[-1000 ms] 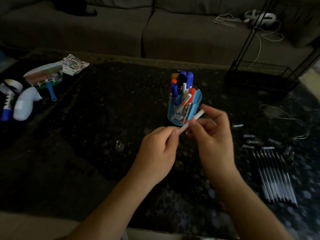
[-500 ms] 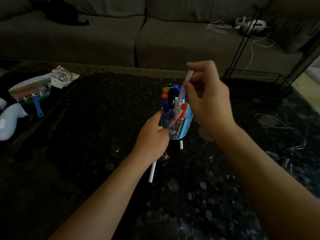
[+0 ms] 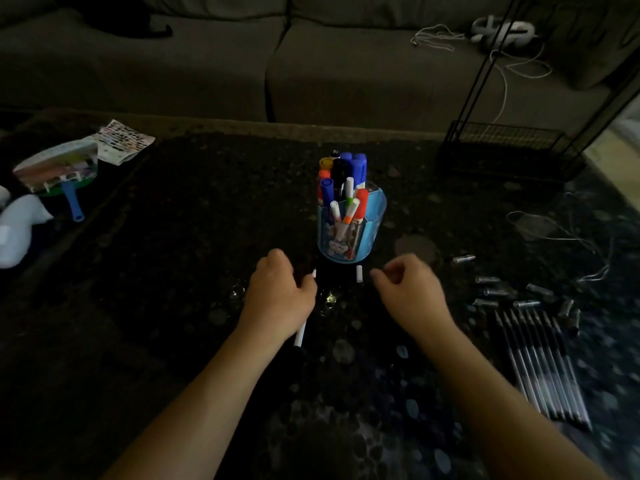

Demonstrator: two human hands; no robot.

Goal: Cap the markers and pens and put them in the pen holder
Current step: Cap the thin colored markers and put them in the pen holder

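A blue pen holder stands mid-table, filled with several capped markers. Just in front of it my left hand rests over a white marker, fingers curled around it; the marker's ends stick out past the hand. A small white cap lies on the table between my hands. My right hand hovers beside that cap, fingers loosely curled, holding nothing. At the right lie a row of several dark pens and several loose pen caps.
A dark patterned table fills the view, a grey sofa behind it. At left lie a white object, a packet with a blue handle and a paper sheet. A black wire rack and cords are at right.
My right hand dropped its white marker into the holder and came down to the table near the cap. My left hand moved from the holder onto the white marker lying in front.
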